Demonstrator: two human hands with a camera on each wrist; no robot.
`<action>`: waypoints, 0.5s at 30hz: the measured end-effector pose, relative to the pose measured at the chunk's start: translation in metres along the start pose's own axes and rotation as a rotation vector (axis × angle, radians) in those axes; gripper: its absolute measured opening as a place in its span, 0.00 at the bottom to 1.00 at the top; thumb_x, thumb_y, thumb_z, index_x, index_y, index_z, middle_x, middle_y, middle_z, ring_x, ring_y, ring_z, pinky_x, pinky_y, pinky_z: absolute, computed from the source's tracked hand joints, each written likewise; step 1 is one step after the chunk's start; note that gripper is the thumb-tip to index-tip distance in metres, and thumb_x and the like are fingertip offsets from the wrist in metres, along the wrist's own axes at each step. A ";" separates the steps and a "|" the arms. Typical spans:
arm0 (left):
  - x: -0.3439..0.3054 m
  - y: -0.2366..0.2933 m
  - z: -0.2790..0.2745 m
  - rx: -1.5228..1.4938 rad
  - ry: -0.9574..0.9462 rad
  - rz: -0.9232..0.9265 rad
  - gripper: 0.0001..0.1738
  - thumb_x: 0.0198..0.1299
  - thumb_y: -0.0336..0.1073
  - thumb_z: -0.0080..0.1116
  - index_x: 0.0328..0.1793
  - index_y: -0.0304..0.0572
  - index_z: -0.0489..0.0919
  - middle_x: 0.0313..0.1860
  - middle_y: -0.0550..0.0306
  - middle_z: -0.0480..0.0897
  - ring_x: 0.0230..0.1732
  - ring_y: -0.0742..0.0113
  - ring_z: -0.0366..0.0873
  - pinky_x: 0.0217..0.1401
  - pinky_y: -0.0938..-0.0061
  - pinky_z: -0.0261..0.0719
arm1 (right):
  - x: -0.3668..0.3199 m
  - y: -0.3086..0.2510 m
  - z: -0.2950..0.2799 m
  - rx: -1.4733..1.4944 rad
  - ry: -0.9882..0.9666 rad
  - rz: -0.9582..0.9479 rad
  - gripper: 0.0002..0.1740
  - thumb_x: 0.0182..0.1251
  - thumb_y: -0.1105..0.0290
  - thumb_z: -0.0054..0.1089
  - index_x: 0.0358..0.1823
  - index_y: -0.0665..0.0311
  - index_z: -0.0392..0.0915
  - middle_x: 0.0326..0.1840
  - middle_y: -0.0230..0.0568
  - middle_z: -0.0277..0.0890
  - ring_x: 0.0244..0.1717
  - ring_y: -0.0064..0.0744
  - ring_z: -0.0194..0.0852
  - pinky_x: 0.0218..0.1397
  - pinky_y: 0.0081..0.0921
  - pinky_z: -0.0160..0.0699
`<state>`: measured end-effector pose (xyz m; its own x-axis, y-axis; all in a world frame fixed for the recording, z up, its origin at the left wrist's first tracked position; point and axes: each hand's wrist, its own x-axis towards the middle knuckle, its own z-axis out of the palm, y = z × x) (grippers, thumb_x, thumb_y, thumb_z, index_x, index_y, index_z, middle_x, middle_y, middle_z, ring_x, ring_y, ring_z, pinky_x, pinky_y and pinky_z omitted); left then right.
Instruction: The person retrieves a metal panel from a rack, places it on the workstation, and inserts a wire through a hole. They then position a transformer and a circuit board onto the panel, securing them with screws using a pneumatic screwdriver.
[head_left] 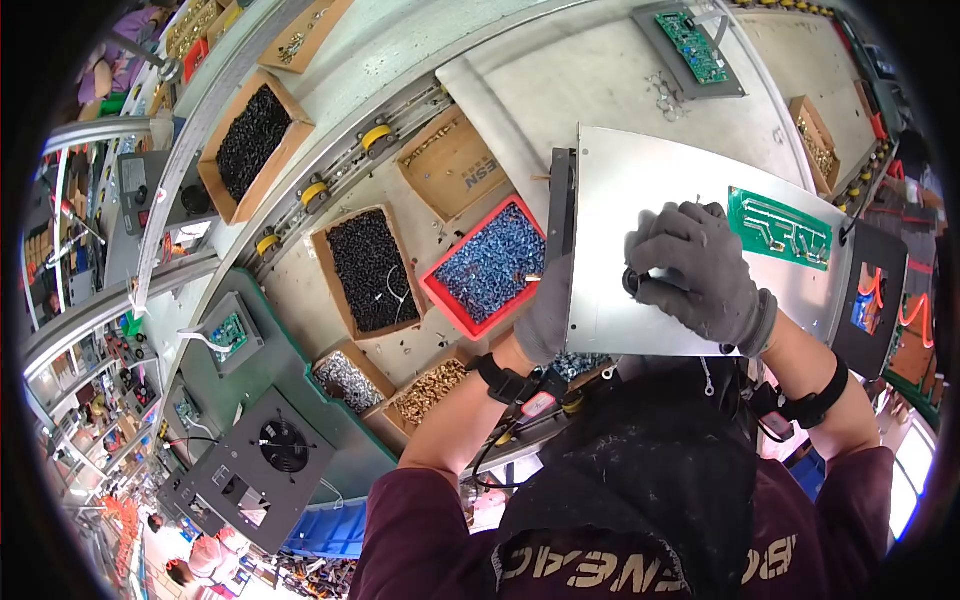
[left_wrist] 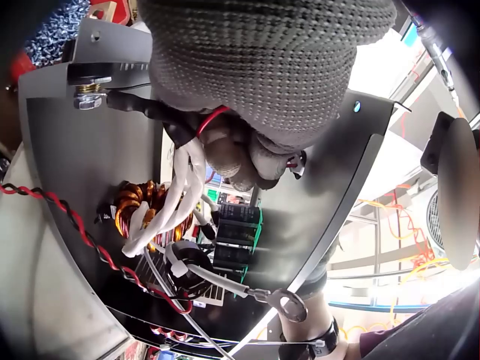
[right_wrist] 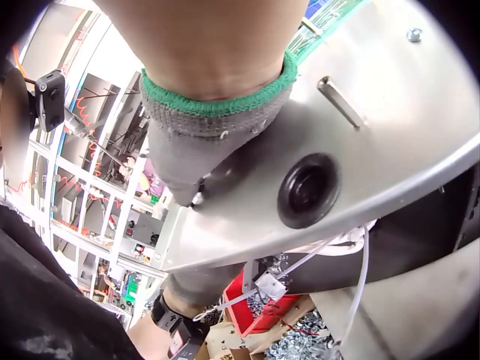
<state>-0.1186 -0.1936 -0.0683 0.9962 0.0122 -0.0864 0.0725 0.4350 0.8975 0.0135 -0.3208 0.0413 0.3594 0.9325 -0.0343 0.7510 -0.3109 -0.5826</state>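
The right gloved hand (head_left: 700,270) lies over the silver metal panel (head_left: 625,180), its fingers bent and fingertips at a small round black part (head_left: 632,282), which they appear to pinch. A black grommet (right_wrist: 307,191) sits in the panel near that hand's wrist. The left gloved hand (head_left: 545,310) reaches behind the panel's left edge. Seen from the left wrist, bent fingers (left_wrist: 225,157) are inside the dark housing (left_wrist: 67,150), beside white sleeved cables (left_wrist: 187,184) and a red wire; their grip is partly hidden. Below hangs a ring terminal (left_wrist: 288,305). A green circuit board (head_left: 780,228) shows in the panel.
Left of the panel are a red tray of bluish screws (head_left: 485,265), a box of black screws (head_left: 370,270) and smaller boxes of metal parts. A circuit board on a dark plate (head_left: 690,50) lies beyond. A fan unit (head_left: 285,445) is at lower left.
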 end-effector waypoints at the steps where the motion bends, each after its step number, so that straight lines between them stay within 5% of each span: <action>1: -0.001 0.003 0.000 0.087 0.006 0.052 0.17 0.68 0.33 0.47 0.59 0.33 0.72 0.49 0.54 0.80 0.47 0.68 0.80 0.46 0.74 0.82 | 0.002 -0.002 -0.001 -0.001 -0.001 -0.003 0.13 0.43 0.64 0.69 0.32 0.51 0.76 0.34 0.27 0.73 0.37 0.35 0.71 0.43 0.34 0.63; 4: -0.006 0.004 0.000 -0.251 0.084 -0.055 0.17 0.68 0.33 0.46 0.59 0.33 0.72 0.50 0.54 0.79 0.47 0.68 0.80 0.47 0.73 0.82 | 0.014 -0.010 -0.005 0.049 -0.131 0.164 0.12 0.45 0.65 0.69 0.32 0.53 0.76 0.33 0.29 0.74 0.39 0.37 0.72 0.45 0.35 0.63; 7: -0.005 -0.002 -0.005 0.011 0.075 0.093 0.18 0.68 0.33 0.46 0.60 0.32 0.72 0.51 0.54 0.79 0.46 0.67 0.80 0.48 0.73 0.83 | 0.028 -0.013 -0.008 -0.093 -0.346 0.260 0.14 0.45 0.67 0.70 0.31 0.56 0.72 0.30 0.32 0.73 0.40 0.38 0.74 0.47 0.36 0.64; 9: -0.004 0.006 -0.004 -0.477 0.080 -0.170 0.17 0.67 0.32 0.47 0.60 0.32 0.72 0.50 0.55 0.79 0.47 0.69 0.80 0.49 0.73 0.82 | 0.030 -0.014 -0.010 -0.100 -0.372 0.267 0.14 0.46 0.67 0.70 0.31 0.56 0.72 0.30 0.32 0.73 0.40 0.38 0.74 0.47 0.36 0.64; 13: 0.002 -0.012 -0.009 -0.484 -0.025 -0.137 0.19 0.63 0.31 0.55 0.59 0.34 0.72 0.50 0.55 0.79 0.47 0.70 0.79 0.49 0.74 0.81 | 0.031 -0.013 -0.012 -0.088 -0.397 0.282 0.14 0.47 0.66 0.69 0.32 0.56 0.72 0.30 0.33 0.73 0.40 0.38 0.74 0.47 0.35 0.64; 15: 0.003 -0.014 -0.015 -0.484 -0.128 -0.197 0.29 0.59 0.33 0.60 0.66 0.36 0.66 0.56 0.53 0.75 0.55 0.66 0.75 0.55 0.68 0.79 | 0.030 -0.012 -0.011 -0.081 -0.387 0.278 0.14 0.47 0.65 0.69 0.32 0.57 0.71 0.30 0.33 0.73 0.41 0.38 0.74 0.49 0.36 0.64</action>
